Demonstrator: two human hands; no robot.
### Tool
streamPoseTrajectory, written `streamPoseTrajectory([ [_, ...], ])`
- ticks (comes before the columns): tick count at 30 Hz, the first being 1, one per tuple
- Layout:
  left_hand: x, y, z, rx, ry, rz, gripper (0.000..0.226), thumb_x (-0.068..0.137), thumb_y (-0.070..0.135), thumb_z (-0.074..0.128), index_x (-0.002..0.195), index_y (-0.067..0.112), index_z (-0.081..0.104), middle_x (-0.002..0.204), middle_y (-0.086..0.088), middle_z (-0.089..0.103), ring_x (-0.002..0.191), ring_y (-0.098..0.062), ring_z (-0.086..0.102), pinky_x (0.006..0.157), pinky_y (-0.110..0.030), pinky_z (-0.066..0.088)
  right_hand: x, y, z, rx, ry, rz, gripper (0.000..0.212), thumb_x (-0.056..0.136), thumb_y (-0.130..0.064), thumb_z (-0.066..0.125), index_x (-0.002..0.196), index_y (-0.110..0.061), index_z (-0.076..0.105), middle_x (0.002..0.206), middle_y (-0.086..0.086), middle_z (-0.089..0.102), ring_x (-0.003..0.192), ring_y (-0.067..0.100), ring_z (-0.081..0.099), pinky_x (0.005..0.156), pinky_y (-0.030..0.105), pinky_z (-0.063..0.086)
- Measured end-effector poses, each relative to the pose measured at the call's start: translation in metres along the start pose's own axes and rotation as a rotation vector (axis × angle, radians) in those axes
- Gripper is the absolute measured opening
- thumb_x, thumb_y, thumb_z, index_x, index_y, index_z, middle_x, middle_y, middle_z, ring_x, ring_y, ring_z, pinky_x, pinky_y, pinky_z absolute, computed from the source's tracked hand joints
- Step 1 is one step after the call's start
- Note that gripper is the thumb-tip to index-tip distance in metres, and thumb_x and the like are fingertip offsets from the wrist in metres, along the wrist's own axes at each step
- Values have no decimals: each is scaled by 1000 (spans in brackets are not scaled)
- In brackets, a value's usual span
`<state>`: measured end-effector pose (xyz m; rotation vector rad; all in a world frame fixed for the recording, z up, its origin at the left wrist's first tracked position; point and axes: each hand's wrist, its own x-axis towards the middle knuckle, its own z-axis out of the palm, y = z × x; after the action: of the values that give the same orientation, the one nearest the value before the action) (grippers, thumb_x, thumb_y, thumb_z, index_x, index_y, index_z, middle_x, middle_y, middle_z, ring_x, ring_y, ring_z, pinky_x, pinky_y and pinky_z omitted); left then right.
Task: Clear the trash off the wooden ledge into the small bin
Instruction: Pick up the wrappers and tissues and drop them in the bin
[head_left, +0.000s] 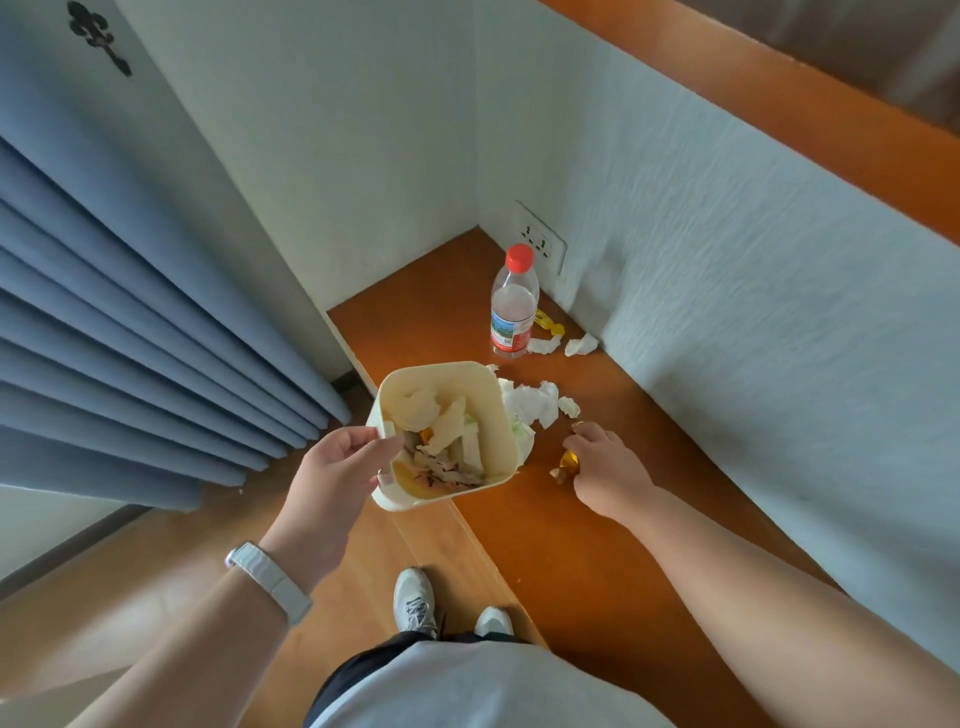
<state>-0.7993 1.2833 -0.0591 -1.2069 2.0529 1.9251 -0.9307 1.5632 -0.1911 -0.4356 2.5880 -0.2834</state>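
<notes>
Trash (535, 402) beside red-labelled bottle (513, 304), print unreadable

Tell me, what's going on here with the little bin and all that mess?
A person is tidying a wooden ledge. Their left hand holds a small cream bin, already partly full, at the ledge's edge. Their right hand is closing on a gold candy wrapper. Crumpled tissues, another yellow wrapper and a red-capped bottle are still on the ledge.
</notes>
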Motion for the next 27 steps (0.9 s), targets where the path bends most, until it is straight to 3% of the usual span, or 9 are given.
streamPoseTrajectory([
  [2,0,-3,1,-5,11,-8,22,93,30,75,107,13,73,107,-10,81,107,-29,74,101,-46,57,1,2,5,-59,32,-17,56,82,-4,67,132,-27,56,144,-4,43,126,20,43,93,31,48],
  [4,-1,-5,3,-9,26,-15,20,93,29,75,106,14,73,106,-10,81,108,-28,73,100,-45,57,1,4,6,-114,56,-32,42,86,-6,63,123,-26,59,123,-4,52,104,14,46,80,27,47],
  [6,-2,-5,6,-13,30,-21,19,93,28,74,105,14,73,107,-10,81,108,-29,73,99,-44,57,1,8,4,-148,62,-36,29,91,-11,59,116,-26,60,101,-8,50,91,11,43,72,25,43],
  [10,-3,-4,14,2,13,-25,19,94,27,74,105,12,72,108,-12,80,108,-30,73,101,-47,57,-6,12,-1,-145,60,-45,10,94,-21,56,101,-24,62,83,-12,41,82,10,43,63,23,34],
  [15,-2,-3,18,42,-19,-1,20,93,29,74,106,13,72,107,-11,80,107,-30,73,102,-50,57,-26,-1,-25,83,127,-18,7,91,-27,56,84,-25,55,79,-9,51,76,12,50,59,23,38],
  [19,0,-1,20,54,-57,6,21,93,28,74,107,13,71,109,-13,79,109,-32,72,103,-52,56,-45,-17,-67,144,319,-162,7,92,-30,61,93,-24,60,81,-11,56,74,11,53,59,29,49],
  [21,2,1,23,65,-78,15,20,94,28,74,107,13,70,109,-13,78,109,-32,72,103,-52,57,-53,-25,-89,167,396,-256,11,91,-28,63,97,-20,63,82,-12,54,76,10,51,60,27,48],
  [25,3,5,28,106,-109,48,21,93,32,74,105,15,71,107,-12,78,107,-34,71,100,-55,57,-59,-45,-120,146,381,-399,11,89,-28,64,97,-21,63,84,-15,49,78,5,43,62,19,33],
  [27,4,7,30,110,-121,56,22,93,33,74,106,15,71,106,-12,79,106,-34,72,99,-56,58,-57,-55,-125,106,393,-429,10,88,-30,64,95,-22,62,84,-14,51,80,7,45,62,19,36],
])
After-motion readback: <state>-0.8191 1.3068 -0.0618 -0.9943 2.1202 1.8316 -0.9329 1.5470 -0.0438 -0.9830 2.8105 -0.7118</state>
